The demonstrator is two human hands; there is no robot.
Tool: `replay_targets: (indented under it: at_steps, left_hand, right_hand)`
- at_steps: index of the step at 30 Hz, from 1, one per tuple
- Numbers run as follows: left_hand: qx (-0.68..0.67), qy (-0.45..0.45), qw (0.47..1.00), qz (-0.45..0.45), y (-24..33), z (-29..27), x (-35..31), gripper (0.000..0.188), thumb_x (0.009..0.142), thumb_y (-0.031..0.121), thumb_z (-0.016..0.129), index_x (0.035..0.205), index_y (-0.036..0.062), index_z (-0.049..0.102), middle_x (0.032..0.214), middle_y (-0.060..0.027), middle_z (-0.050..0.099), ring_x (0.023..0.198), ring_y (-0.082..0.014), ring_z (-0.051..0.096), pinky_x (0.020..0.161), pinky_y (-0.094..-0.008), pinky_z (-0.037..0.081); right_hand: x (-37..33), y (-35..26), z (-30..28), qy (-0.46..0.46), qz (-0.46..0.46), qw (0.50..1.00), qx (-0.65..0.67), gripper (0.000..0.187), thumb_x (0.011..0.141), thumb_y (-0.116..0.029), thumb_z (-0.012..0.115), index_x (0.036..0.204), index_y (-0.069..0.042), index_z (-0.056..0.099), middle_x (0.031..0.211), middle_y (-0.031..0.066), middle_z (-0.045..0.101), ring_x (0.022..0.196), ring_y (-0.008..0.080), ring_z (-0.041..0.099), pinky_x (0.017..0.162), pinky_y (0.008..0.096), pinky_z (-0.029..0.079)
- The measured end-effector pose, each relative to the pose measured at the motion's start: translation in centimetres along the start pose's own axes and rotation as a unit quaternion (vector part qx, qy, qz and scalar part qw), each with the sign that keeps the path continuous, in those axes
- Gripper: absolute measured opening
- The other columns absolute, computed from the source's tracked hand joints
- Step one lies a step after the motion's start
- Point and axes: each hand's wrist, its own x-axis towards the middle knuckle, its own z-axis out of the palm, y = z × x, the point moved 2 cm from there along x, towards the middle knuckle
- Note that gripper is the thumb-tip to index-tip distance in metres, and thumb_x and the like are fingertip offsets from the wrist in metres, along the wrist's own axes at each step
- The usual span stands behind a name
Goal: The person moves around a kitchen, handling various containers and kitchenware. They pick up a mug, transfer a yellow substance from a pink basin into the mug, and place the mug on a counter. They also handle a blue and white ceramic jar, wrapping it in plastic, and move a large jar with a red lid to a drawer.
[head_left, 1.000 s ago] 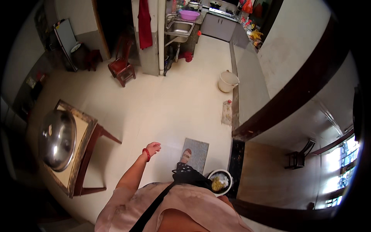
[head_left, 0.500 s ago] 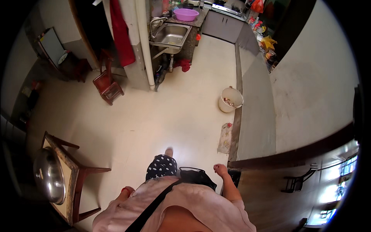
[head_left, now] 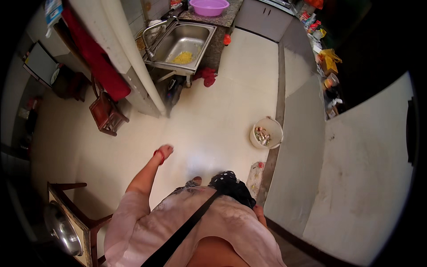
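Note:
My left hand (head_left: pixel 165 152) swings forward over the pale floor, a red bracelet at its wrist. Its fingers are loosely curled, with nothing seen in them. Close to my right hip, my right hand (head_left: pixel 259 211) is partly covered by my body and the dark bag (head_left: pixel 231 189), so its fingers are hidden. The bag hangs from a black strap across my chest. Ahead and to the right, a white bucket (head_left: pixel 266 132) with scraps inside stands by the wall. Neither hand touches it.
A steel sink (head_left: pixel 181 44) with yellow bits in it is ahead, below a purple basin (head_left: pixel 209 7). A reddish chair (head_left: pixel 106 113) stands left of a pillar. At lower left is a wooden table (head_left: pixel 84 229) bearing a metal dome (head_left: pixel 63 228). A low wall (head_left: pixel 296 147) runs along the right.
I have moved forward, so the sink and bucket look nearer. My left hand has swung out ahead, while my right hand has dropped back beside the bag.

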Motion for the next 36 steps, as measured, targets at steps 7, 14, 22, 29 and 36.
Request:
replay_targets:
  at_steps: [7,14,22,29,36]
  left_hand:
    - [-0.268,0.058,0.962,0.005,10.4,-3.2,18.0,0.024,0.083,0.015,0.054,0.101,-0.0001,0.055,0.083,-0.0044,0.06,0.074,-0.0126,0.055,0.069,-0.0258,0.045]
    - [0.104,-0.245,0.96,-0.084,8.0,5.2,15.7,0.02,0.078,0.02,0.051,0.087,0.0083,0.065,0.083,-0.0118,0.064,0.08,-0.0279,0.06,0.07,-0.0378,0.048]
    - [-0.231,-0.214,0.878,-0.36,6.7,7.8,20.9,0.016,0.079,0.021,0.052,0.073,0.0069,0.059,0.071,-0.0055,0.06,0.062,-0.0164,0.058,0.048,-0.0328,0.043]
    - [-0.49,0.079,0.846,-0.195,17.2,0.3,35.5,0.018,0.078,0.02,0.054,0.086,0.0058,0.06,0.076,-0.0051,0.06,0.063,-0.0163,0.057,0.051,-0.0292,0.045]
    - [-0.494,0.034,0.81,-0.314,23.7,-10.8,46.7,0.025,0.08,0.02,0.056,0.101,0.0068,0.058,0.081,-0.0039,0.062,0.07,-0.0135,0.059,0.055,-0.0266,0.045]
  right_hand:
    - [23.8,9.1,-4.6,0.003,-0.174,0.957,-0.233,0.026,0.079,-0.024,0.053,0.088,-0.001,0.063,0.075,0.0108,0.062,0.072,0.0265,0.061,0.069,0.0366,0.047]
    - [32.5,-19.3,-26.9,0.021,-0.128,0.99,-0.049,0.026,0.074,-0.029,0.055,0.082,-0.007,0.066,0.069,0.0138,0.063,0.067,0.0255,0.062,0.066,0.0352,0.048]
    - [47.7,-46.0,-42.4,0.047,-0.155,0.986,-0.041,0.018,0.079,-0.013,0.056,0.088,0.001,0.063,0.067,0.0068,0.061,0.056,0.0136,0.056,0.052,0.0273,0.047]
    - [55.0,-62.0,-43.5,-0.026,-0.231,0.97,-0.073,0.016,0.082,-0.011,0.055,0.09,0.001,0.06,0.07,0.0036,0.06,0.06,0.0122,0.057,0.054,0.0261,0.047]
    - [57.4,-81.8,-47.5,-0.098,-0.245,0.962,0.077,0.011,0.084,-0.011,0.054,0.091,-0.004,0.059,0.071,0.0008,0.059,0.06,0.0086,0.056,0.053,0.0221,0.044]
